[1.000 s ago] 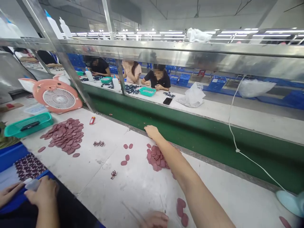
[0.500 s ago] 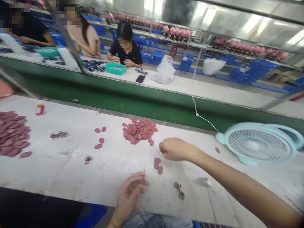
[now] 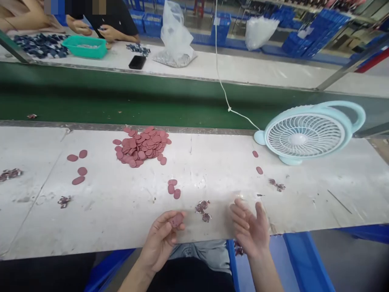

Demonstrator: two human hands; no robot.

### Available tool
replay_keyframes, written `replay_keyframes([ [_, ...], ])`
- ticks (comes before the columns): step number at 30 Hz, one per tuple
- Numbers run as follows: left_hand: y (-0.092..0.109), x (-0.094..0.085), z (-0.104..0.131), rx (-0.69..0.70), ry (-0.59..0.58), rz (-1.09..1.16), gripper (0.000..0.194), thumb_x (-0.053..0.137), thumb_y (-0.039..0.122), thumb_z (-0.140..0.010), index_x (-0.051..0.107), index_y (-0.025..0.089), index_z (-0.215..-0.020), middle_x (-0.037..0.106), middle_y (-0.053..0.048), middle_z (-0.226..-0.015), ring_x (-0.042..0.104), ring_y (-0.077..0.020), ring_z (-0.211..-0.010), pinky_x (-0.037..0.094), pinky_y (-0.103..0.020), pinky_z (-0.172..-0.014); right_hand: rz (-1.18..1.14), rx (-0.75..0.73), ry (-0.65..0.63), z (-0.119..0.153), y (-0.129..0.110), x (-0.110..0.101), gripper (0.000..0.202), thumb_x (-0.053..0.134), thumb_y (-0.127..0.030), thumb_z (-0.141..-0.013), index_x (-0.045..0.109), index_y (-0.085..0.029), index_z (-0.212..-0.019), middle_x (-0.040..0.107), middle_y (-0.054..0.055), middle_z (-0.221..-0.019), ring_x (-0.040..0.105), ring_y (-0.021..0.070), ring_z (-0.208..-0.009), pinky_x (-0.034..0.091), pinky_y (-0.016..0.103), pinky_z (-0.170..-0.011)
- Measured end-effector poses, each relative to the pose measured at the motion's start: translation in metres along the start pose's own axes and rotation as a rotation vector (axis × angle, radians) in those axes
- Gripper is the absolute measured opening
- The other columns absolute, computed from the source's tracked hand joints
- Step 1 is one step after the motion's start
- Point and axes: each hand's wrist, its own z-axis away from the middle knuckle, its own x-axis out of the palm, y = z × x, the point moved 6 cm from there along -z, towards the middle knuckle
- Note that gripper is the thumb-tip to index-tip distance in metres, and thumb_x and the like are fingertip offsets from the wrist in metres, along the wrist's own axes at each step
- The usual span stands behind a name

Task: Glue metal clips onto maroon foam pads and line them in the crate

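Note:
Pinched in my left hand (image 3: 162, 239) is a dark red oval disc (image 3: 176, 220), held over the front part of the white table (image 3: 121, 219). My right hand (image 3: 251, 227) is open, palm up with fingers spread, near the table's front edge. Between the hands lie small dark red and silvery pieces (image 3: 202, 207). A few loose oval discs (image 3: 171, 189) rest just behind them. Farther back to the left is a heap of the same discs (image 3: 142, 147).
A light blue fan (image 3: 305, 132) stands at the back right, its white cord (image 3: 225, 95) running upward. Past the green belt (image 3: 152, 103), a co-worker's hands are beside a green basket (image 3: 85, 46). A blue crate (image 3: 306, 259) sits below the table edge at right.
The view has turned right and down. My right hand has come back from beside the heap to the front edge and opened. The disc in my left hand now shows clearly.

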Motion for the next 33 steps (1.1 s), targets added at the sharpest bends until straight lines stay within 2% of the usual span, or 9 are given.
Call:
replay_keyframes([
  [2, -0.008, 0.011, -0.006, -0.022, -0.033, 0.008, 0.026, 0.086, 0.028, -0.074, 0.079, 0.023, -0.099, 0.081, -0.010, -0.106, 0.076, -0.0160, -0.080, 0.049, -0.012, -0.050, -0.421, 0.053, 0.007, -0.002, 0.015, -0.007, 0.068, 0.017, -0.074, -0.096, 0.059, -0.026, -0.120, 0.045, -0.004, -0.073, 0.027, 0.0086, -0.043, 0.021, 0.017, -0.029],
  [5, -0.016, 0.023, -0.012, -0.064, -0.074, -0.007, 0.030, 0.085, 0.028, -0.076, 0.078, 0.021, -0.104, 0.080, -0.011, -0.108, 0.075, -0.0161, -0.080, 0.049, -0.011, -0.049, -1.304, 0.131, -0.043, -0.017, 0.023, -0.009, 0.060, 0.054, -0.065, -0.093, 0.049, -0.022, -0.134, 0.058, -0.002, -0.086, 0.051, 0.0065, -0.053, 0.045, 0.013, -0.037],
  [8, -0.021, 0.032, -0.015, -0.097, -0.122, -0.015, 0.034, 0.084, 0.028, -0.077, 0.077, 0.019, -0.109, 0.079, -0.013, -0.111, 0.074, -0.0158, -0.083, 0.050, -0.011, -0.050, -1.573, 0.200, -0.075, -0.032, 0.020, -0.010, 0.036, 0.060, -0.043, -0.097, 0.052, -0.022, -0.126, 0.060, -0.004, -0.081, 0.057, 0.0058, -0.055, 0.053, 0.013, -0.045],
  [10, -0.022, 0.035, -0.016, -0.103, -0.143, -0.019, 0.034, 0.082, 0.028, -0.079, 0.077, 0.019, -0.111, 0.078, -0.012, -0.112, 0.074, -0.0162, -0.085, 0.051, -0.011, -0.051, -1.542, 0.258, -0.064, -0.033, 0.017, -0.006, 0.023, 0.054, -0.040, -0.100, 0.057, -0.022, -0.113, 0.058, -0.005, -0.076, 0.057, 0.0063, -0.053, 0.053, 0.015, -0.044],
  [12, -0.025, 0.040, -0.015, -0.109, -0.160, -0.035, 0.031, 0.079, 0.027, -0.082, 0.076, 0.019, -0.112, 0.078, -0.012, -0.114, 0.075, -0.0177, -0.088, 0.053, -0.012, -0.054, -1.417, 0.293, -0.015, -0.027, 0.013, 0.001, 0.031, 0.051, -0.049, -0.100, 0.061, -0.020, -0.105, 0.056, -0.005, -0.068, 0.052, 0.0057, -0.046, 0.048, 0.015, -0.039],
  [17, -0.033, 0.055, -0.012, -0.124, -0.179, -0.093, 0.027, 0.068, 0.024, -0.092, 0.075, 0.019, -0.117, 0.076, -0.013, -0.120, 0.075, -0.0202, -0.097, 0.060, -0.020, -0.071, -0.698, 0.207, 0.116, 0.002, -0.010, 0.019, 0.046, 0.059, -0.067, -0.088, 0.068, -0.024, -0.102, 0.055, -0.006, -0.054, 0.042, 0.0061, -0.033, 0.033, 0.015, -0.028],
  [23, -0.038, 0.067, -0.012, -0.158, -0.174, -0.056, 0.026, 0.069, 0.027, -0.092, 0.076, 0.020, -0.116, 0.079, -0.010, -0.111, 0.075, -0.0194, -0.100, 0.059, -0.021, -0.080, -0.219, -0.023, 0.181, 0.024, -0.032, 0.038, 0.041, 0.073, -0.061, -0.080, 0.070, -0.027, -0.103, 0.057, -0.002, -0.065, 0.053, 0.0138, -0.047, 0.044, 0.026, -0.036],
  [29, -0.034, 0.066, -0.017, -0.146, -0.187, -0.081, 0.029, 0.071, 0.030, -0.090, 0.076, 0.021, -0.117, 0.079, -0.010, -0.112, 0.074, -0.0233, -0.100, 0.059, -0.034, -0.090, -0.090, -0.188, 0.335, 0.022, -0.042, 0.045, 0.034, 0.070, -0.062, -0.082, 0.067, -0.036, -0.104, 0.064, 0.001, -0.072, 0.061, 0.0205, -0.052, 0.051, 0.038, -0.046],
  [33, -0.032, 0.065, -0.020, -0.144, -0.180, -0.071, 0.031, 0.074, 0.032, -0.087, 0.077, 0.021, -0.116, 0.079, -0.010, -0.111, 0.073, -0.0229, -0.100, 0.059, -0.037, -0.092, -0.144, 0.035, 0.054, 0.015, -0.026, 0.053, 0.035, 0.077, -0.056, -0.075, 0.068, -0.038, -0.103, 0.065, 0.005, -0.075, 0.065, 0.0277, -0.065, 0.051, 0.042, -0.047],
])
